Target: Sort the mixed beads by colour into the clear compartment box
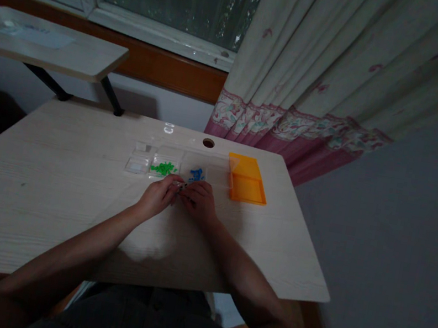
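Note:
My left hand (159, 196) and my right hand (200, 201) meet over the desk, fingers closed and fingertips close together. Between them show some small pieces (182, 186), dark and pale, too tiny to name; both hands seem to pinch them. Just beyond my left hand lies a heap of small green pieces (164, 168) in a clear plastic tray (143, 164). Small blue pieces (196, 174) lie beyond my right hand, in another clear compartment. To the right stands an orange box (249, 189) with its lid raised.
The pale wooden desk (48, 202) has a round cable hole (208, 143) near its back edge. A raised shelf (46, 43) on black legs stands at the back left. Behind the desk hang a curtain (291, 86) and a window (175, 0); a wall (390, 243) rises at the right.

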Tool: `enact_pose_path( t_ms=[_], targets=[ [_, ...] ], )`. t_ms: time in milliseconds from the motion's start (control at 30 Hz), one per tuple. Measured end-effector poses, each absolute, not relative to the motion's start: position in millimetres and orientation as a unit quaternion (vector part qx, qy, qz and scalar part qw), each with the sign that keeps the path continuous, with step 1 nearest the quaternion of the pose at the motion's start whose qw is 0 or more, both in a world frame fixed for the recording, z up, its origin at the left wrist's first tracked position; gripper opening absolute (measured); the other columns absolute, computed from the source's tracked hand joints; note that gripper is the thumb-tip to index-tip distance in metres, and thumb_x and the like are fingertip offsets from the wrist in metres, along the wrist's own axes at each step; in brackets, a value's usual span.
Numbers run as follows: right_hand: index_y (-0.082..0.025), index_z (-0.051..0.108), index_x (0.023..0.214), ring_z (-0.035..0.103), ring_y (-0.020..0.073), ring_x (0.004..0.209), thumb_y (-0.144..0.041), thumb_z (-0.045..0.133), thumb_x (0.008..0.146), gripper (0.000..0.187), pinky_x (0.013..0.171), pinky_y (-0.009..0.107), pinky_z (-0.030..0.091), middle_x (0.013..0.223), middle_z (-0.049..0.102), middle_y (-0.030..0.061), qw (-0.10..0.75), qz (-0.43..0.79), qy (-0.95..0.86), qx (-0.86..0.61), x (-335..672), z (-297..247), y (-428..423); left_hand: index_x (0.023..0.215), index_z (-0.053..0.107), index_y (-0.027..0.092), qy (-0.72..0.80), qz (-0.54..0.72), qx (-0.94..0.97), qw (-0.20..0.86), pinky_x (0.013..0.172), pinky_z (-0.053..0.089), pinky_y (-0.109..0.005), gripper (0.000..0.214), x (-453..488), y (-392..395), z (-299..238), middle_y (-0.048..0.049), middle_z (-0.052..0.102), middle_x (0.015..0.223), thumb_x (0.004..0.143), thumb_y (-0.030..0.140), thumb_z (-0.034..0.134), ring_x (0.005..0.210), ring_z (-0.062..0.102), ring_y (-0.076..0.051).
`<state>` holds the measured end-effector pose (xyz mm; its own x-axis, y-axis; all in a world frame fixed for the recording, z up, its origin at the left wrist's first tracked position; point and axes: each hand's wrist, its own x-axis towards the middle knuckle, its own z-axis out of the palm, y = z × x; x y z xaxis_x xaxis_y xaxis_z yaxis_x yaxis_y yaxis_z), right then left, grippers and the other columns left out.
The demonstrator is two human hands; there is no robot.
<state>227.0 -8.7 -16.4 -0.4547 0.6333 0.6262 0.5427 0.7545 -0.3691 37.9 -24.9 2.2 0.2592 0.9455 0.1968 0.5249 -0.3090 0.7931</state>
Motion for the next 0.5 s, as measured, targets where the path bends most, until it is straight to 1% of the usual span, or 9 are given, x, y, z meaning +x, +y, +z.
enact_pose_path(
  t_ms=[100,167,300,400,500],
  targets=[
    [-0.026,0.076,0.091,0.061,0.0192,0.098,-0.031,0.062,0.091,0.015,0.093,0.037,0.045,0.090,0.073,0.0046,0.377,0.057,-0.852,-0.358,226,-14,-11,0.117,0.055,0.020,0.512,0.341,0.731,0.295,0.061,0.045,-0.023,0.031,38,-25,2,0.0039,0.060,0.061,0.100,0.037,0.036,0.059,0.063,-0.015],
    [-0.026,0.076,0.091,0.061,0.0194,0.098,-0.030,0.063,0.091,0.014,0.094,0.037,0.044,0.091,0.073,0.0045,0.378,0.054,-0.841,-0.383,227,-11,-11,0.115,0.057,0.020,0.527,0.349,0.725,0.271,0.062,0.045,-0.023,0.030,38,-24,3,0.0019,0.063,0.067,0.099,0.036,0.038,0.061,0.062,-0.014],
    [-0.024,0.075,0.089,0.059,0.0202,0.097,-0.030,0.063,0.090,0.013,0.094,0.038,0.043,0.088,0.072,0.0047,0.431,0.024,-0.767,-0.475,237,-6,-5,0.109,0.061,0.019,0.557,0.379,0.704,0.223,0.065,0.045,-0.023,0.031,36,-23,6,-0.0025,0.066,0.081,0.099,0.037,0.039,0.070,0.061,-0.014],
    [-0.022,0.074,0.090,0.058,0.0198,0.094,-0.031,0.062,0.092,0.016,0.093,0.037,0.044,0.087,0.071,0.0047,0.470,-0.002,-0.713,-0.521,248,-5,2,0.110,0.061,0.018,0.558,0.389,0.697,0.230,0.062,0.042,-0.022,0.032,36,-22,6,-0.0017,0.063,0.078,0.098,0.038,0.040,0.066,0.058,-0.014],
    [-0.022,0.074,0.090,0.058,0.0191,0.093,-0.032,0.060,0.093,0.018,0.093,0.037,0.043,0.087,0.070,0.0046,0.489,-0.027,-0.682,-0.543,254,-6,7,0.111,0.061,0.019,0.549,0.380,0.701,0.250,0.058,0.039,-0.022,0.030,37,-23,3,0.0009,0.059,0.071,0.098,0.037,0.041,0.060,0.054,-0.013]
  ],
)
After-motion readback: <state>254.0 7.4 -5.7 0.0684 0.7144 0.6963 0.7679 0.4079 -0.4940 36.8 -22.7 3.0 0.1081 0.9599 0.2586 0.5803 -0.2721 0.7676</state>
